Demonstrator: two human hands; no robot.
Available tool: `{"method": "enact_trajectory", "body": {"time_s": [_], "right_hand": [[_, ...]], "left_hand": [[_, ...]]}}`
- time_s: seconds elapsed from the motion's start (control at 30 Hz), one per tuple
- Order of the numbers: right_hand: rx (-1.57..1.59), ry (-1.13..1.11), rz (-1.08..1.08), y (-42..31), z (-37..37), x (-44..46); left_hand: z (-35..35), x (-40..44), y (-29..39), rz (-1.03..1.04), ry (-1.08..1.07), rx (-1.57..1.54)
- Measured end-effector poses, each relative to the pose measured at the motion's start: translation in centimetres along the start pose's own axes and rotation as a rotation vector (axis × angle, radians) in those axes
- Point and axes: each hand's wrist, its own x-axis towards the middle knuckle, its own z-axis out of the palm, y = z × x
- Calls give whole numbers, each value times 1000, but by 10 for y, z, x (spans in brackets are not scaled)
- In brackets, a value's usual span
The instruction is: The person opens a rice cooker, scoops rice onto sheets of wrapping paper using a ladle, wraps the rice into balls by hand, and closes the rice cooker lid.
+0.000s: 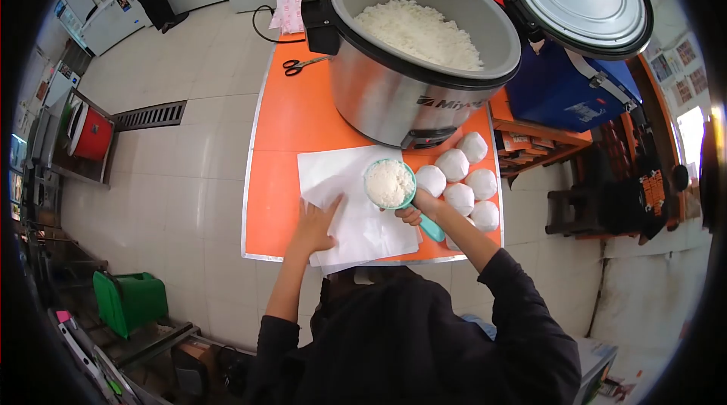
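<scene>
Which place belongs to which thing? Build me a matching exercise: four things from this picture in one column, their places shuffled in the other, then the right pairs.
Things
1. Teal plastic scoop with a long handle
2. Flat white paper sheets
3. Black-handled metal scissors
4. Rounded white bundles

Places
A. Under the left hand
B. Grouped near the right edge of the orange tabletop
C. Gripped by the right hand
D. Just left of the large silver metal rice cooker

Pairs: 1-C, 2-A, 3-D, 4-B
</scene>
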Motion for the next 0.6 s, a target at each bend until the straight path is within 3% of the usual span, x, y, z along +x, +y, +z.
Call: {"method": "enact_trajectory", "body": {"time_s": [0.17,0.27,0.3,0.4,0.47,0.53,0.6], "right_hand": [[-321,181,9,-31,1,15],[-749,533,-63,-47,15,35],[-906,596,-140,-45,10,49],[-1685,1041,-681,-21,41,49],[-1772,1052,-737,14,60,49],[-1667,800,-756,47,63,46],[-1587,796,-655,45,60,50]], "left_hand": [[-24,4,-14,-141,81,-108],[-17,8,-26,-139,26,-139],[-14,10,-29,-130,14,-137],[-16,17,-32,-108,-11,-144],[-13,19,-35,-98,-5,-164],[-16,19,-37,-102,-72,-164],[-19,27,-41,-80,-98,-143]]}}
